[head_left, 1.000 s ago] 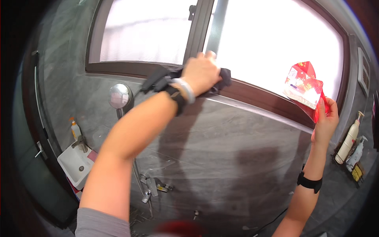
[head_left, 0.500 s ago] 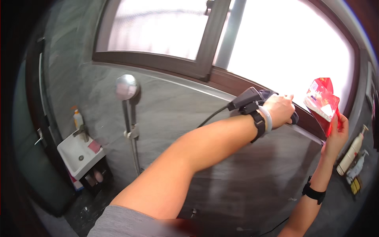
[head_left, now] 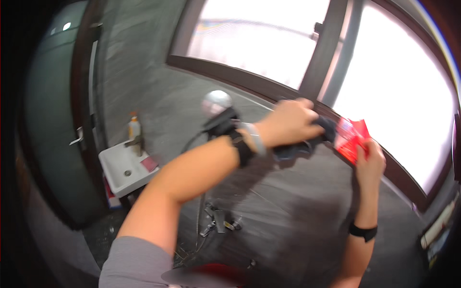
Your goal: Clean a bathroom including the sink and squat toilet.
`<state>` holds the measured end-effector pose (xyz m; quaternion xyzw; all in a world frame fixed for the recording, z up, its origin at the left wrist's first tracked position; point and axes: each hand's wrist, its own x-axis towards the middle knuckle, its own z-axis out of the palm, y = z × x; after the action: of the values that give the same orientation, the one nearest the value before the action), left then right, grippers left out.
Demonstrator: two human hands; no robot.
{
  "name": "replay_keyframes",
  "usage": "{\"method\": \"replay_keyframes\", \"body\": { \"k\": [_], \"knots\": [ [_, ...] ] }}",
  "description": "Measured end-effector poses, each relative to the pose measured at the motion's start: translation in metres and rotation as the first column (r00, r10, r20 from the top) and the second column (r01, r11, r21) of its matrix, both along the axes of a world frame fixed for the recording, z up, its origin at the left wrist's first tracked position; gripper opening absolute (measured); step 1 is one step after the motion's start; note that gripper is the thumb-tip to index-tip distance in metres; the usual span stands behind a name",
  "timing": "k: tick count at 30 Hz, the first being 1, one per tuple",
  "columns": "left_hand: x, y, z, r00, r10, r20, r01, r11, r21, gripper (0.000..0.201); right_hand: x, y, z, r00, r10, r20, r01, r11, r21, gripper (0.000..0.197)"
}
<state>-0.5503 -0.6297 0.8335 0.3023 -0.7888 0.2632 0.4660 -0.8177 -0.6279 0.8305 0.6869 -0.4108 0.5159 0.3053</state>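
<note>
A dark cloth (head_left: 296, 150) hangs crumpled beneath my left hand (head_left: 290, 124), whose fingers are closed on it in front of the wall below the window. That hand is a little blurred by motion. To its right, my right hand (head_left: 370, 158) pinches the lower part of a shiny red plastic packet (head_left: 352, 137), holding it up against the window frame. The packet's upper edge is creased, and one end of the cloth comes close to its left side; whether they touch I cannot tell.
A wide window (head_left: 259, 41) with a dark frame spans the wall ahead. Behind my left wrist is a shower head (head_left: 217, 102), with a tap (head_left: 219, 221) lower down. At left stand a small white sink (head_left: 113, 165), a pump bottle (head_left: 134, 127) and a door (head_left: 53, 125). Bottles (head_left: 439, 225) line the right.
My left hand has moved left from the window ledge, bringing the dark cloth along. The red packet in my right hand has shifted left and lower in view. The view itself has turned.
</note>
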Motion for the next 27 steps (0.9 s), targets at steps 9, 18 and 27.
{"method": "replay_keyframes", "body": {
  "k": [9, 18, 27],
  "knots": [
    [0.016, 0.053, -0.009, 0.948, -0.161, -0.275, 0.180, 0.983, 0.043, 0.022, -0.029, 0.008, 0.013, 0.973, 0.229, 0.039, -0.216, 0.953, -0.214, 0.009],
    [-0.093, 0.077, -0.053, 0.927, -0.355, 0.123, 0.339, 0.931, 0.132, 0.030, -0.017, 0.008, 0.004, 0.977, 0.209, -0.045, -0.210, 0.978, -0.019, 0.031],
    [-0.142, 0.043, -0.045, 0.944, -0.326, 0.050, 0.322, 0.944, 0.073, 0.032, -0.114, 0.040, 0.002, 0.997, -0.067, 0.039, 0.067, 0.998, -0.006, 0.045]
  ]
}}
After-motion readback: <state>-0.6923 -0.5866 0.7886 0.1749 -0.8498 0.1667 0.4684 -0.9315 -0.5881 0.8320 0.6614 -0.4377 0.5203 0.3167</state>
